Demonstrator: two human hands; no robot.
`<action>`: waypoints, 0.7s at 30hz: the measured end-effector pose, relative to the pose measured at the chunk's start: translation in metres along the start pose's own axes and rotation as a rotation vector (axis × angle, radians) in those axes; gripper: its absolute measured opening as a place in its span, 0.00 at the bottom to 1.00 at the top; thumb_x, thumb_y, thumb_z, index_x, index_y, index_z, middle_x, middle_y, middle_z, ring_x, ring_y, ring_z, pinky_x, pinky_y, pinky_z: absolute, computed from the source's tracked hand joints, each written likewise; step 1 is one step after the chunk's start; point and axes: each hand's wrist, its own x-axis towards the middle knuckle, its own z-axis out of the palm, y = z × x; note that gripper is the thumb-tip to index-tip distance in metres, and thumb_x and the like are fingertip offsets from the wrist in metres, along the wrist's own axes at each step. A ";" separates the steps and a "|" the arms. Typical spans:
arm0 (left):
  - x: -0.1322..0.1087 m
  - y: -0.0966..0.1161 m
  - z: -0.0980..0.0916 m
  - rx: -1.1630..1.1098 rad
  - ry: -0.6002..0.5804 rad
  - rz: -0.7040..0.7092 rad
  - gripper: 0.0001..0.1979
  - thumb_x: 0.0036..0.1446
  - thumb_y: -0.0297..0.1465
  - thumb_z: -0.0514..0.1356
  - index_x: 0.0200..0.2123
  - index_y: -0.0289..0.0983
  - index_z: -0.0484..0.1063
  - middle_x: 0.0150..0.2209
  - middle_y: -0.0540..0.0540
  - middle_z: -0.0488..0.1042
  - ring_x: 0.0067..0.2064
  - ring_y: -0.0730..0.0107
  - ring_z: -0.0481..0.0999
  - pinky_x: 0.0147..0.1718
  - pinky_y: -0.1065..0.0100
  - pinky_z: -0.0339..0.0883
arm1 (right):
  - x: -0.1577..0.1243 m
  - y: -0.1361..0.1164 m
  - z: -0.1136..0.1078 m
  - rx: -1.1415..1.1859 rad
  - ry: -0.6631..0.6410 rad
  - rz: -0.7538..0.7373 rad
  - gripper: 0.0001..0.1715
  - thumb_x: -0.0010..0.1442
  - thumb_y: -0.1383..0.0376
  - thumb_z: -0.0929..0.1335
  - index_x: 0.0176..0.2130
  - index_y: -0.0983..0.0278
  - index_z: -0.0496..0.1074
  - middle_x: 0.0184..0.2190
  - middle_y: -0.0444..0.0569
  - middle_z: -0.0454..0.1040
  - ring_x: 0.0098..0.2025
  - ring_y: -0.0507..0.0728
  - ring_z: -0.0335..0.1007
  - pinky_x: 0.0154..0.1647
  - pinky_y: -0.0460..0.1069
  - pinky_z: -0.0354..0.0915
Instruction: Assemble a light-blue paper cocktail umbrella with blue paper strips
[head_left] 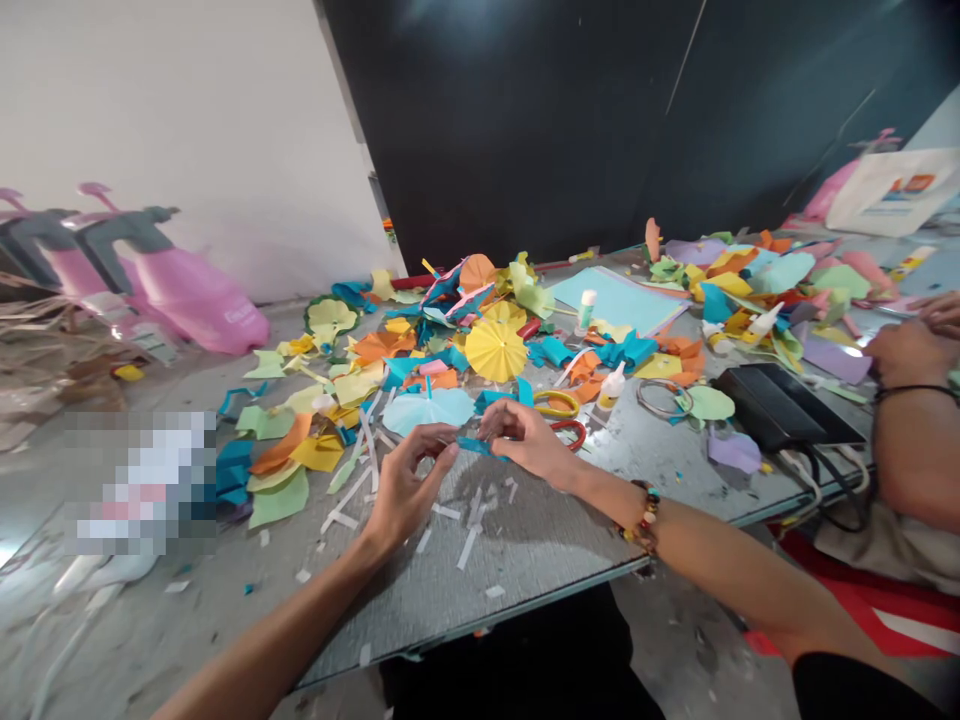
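Observation:
Between my two hands, low over the table, is a small strip of blue paper (474, 445). My left hand (411, 478) pinches its left end between thumb and fingers. At the other end, my right hand (523, 437) grips it with bent fingers. Just behind them lies a light blue paper disc (429, 408) with a short stub standing up at its middle. A yellow pleated paper disc (496, 350) sits farther back. Scissors with yellow and red handles (568, 436) rest beside my right hand, partly hidden by it. White paper strips (471, 545) are scattered in front.
A glue bottle (610, 386) and a glue stick (586, 312) stand among heaps of coloured paper scraps. Right of them are a black box (784, 408) with cables and a co-worker's arm (919, 430). Pink spray bottles (191, 295) stand at left. The table's front edge (525, 610) is near.

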 end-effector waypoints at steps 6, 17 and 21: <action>0.000 0.003 -0.001 0.064 -0.088 0.024 0.12 0.64 0.36 0.62 0.49 0.38 0.73 0.39 0.46 0.77 0.39 0.70 0.76 0.41 0.69 0.70 | 0.001 -0.004 -0.001 0.081 0.079 0.075 0.13 0.45 0.69 0.69 0.35 0.61 0.68 0.29 0.40 0.74 0.28 0.51 0.67 0.28 0.46 0.61; -0.007 0.008 -0.002 0.147 -0.278 0.102 0.18 0.65 0.38 0.62 0.56 0.41 0.71 0.49 0.42 0.78 0.43 0.66 0.78 0.46 0.64 0.73 | 0.000 -0.006 -0.001 0.133 0.135 0.099 0.13 0.45 0.69 0.69 0.35 0.60 0.69 0.29 0.40 0.74 0.30 0.51 0.69 0.32 0.47 0.63; -0.006 0.004 -0.002 -0.001 -0.206 -0.001 0.16 0.68 0.38 0.59 0.57 0.43 0.72 0.52 0.42 0.78 0.45 0.64 0.80 0.49 0.61 0.73 | 0.000 -0.006 0.000 0.137 0.131 0.095 0.12 0.45 0.69 0.70 0.34 0.60 0.69 0.29 0.41 0.75 0.33 0.52 0.69 0.32 0.46 0.63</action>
